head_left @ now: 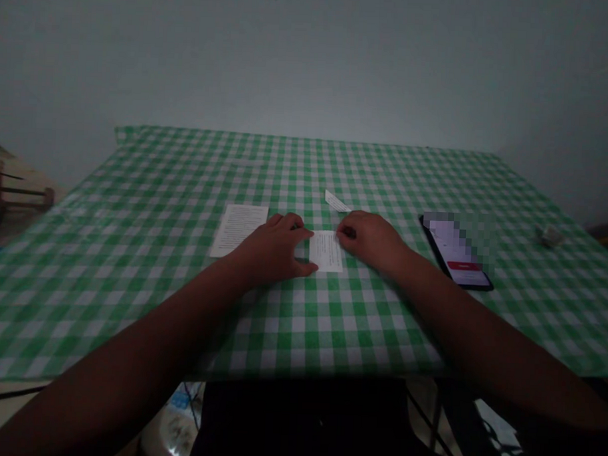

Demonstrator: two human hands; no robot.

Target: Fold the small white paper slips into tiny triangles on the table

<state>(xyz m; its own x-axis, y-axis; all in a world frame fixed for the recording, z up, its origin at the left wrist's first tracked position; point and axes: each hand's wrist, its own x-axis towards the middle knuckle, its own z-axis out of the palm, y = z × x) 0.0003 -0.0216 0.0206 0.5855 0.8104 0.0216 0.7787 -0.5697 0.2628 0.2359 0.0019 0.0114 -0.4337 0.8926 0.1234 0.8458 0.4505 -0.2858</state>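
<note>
Left hand [276, 250] presses small printed slip [326, 251] flat at centre of table [160, 183]. Right hand [371, 238] curled at slip's right edge, pinch unclear. Risk: uneven pressure skids or creases slip; right forearm could nudge phone [456, 250].

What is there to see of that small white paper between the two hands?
The small white paper is a thin rectangular piece, taller than wide, with lines of fine print too small to read. It lies flat on the green-and-white checked tablecloth, near its middle. The left hand touches its left edge, and the right hand meets its upper right corner. Whether they pinch or only press it cannot be told.
</note>
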